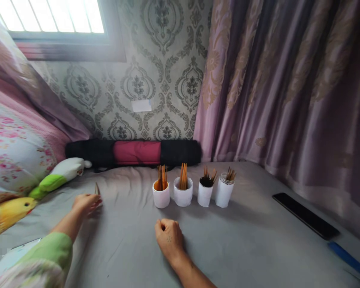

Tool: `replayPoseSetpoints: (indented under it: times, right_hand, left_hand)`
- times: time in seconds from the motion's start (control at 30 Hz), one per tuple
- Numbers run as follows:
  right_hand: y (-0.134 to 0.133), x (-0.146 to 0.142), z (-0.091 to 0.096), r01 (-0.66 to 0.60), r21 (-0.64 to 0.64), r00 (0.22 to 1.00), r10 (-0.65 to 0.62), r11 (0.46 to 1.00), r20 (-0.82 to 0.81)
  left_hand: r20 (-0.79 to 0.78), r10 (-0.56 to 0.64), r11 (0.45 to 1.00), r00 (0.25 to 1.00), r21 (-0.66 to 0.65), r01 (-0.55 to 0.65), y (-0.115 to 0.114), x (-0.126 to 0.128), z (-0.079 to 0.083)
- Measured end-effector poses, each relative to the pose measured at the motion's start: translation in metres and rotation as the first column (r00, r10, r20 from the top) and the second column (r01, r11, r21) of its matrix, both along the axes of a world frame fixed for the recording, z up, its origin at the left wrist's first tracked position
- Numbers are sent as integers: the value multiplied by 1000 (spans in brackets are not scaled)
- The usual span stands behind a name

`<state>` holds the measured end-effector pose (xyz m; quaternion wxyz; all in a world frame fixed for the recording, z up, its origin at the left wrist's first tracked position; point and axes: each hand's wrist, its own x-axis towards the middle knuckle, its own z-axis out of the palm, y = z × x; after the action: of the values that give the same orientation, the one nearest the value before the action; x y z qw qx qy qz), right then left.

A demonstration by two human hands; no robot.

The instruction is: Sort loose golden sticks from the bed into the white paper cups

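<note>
My left hand (pixel 87 203), at the end of a green sleeve, is over the left side of the grey sheet. Its fingers are closed on a thin, pointed stick (pixel 97 188), blurred at the tip. My right hand (pixel 169 237) rests as a loose fist in front of the cups, with nothing sticking out of it. Beyond it stands a row of white-wrapped cups: one with an orange inside (pixel 161 199), a wide one (pixel 183 197), one with a dark inside (pixel 204 197) and a glass jar (pixel 225 195). Thin brown sticks (pixel 184 176) stand upright or lean in each.
A black phone (pixel 306 216) and a blue strip-like thing (pixel 349 262) lie on the right. Plush toys (pixel 60 176) and a flowered pillow (pixel 15 148) are at the left. A black and red roll (pixel 137 152) lies along the wall. Curtains (pixel 273 80) hang at right.
</note>
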<state>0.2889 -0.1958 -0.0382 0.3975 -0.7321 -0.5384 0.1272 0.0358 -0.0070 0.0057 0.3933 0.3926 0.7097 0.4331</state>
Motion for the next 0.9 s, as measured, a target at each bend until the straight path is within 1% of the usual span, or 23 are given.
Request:
replayPoseSetpoints:
  times: [0.07, 0.17, 0.23, 0.37, 0.5, 0.73, 0.9]
  right_hand:
    - [0, 0, -1, -13, 8, 1000, 13, 1000, -12]
    - [1, 2, -3, -18, 26, 999, 19, 999, -36]
    - [2, 3, -3, -26, 34, 998, 28, 999, -51]
    - [4, 4, -2, -47, 28, 997, 49, 998, -61]
    - [3, 5, 0, -66, 20, 997, 67, 998, -48]
    - [4, 5, 0, -79, 24, 997, 79, 997, -16]
    - [4, 4, 1, -78, 7, 997, 78, 997, -16]
  left_hand:
    - [129, 18, 998, 991, -66, -10, -5, 10, -3]
    - [283, 61, 994, 957, -102, -34, -11, 21, -7]
    - [364, 82, 995, 928, -89, -52, -16, 25, -9]
    - [484, 83, 997, 871, -51, -66, -28, 30, -11]
    - [563, 43, 998, 825, 7, -57, -40, 34, -14]
    - [648, -67, 997, 759, 74, 25, -58, 42, -26]
    - [676, -139, 990, 723, 107, 91, -72, 48, -29]
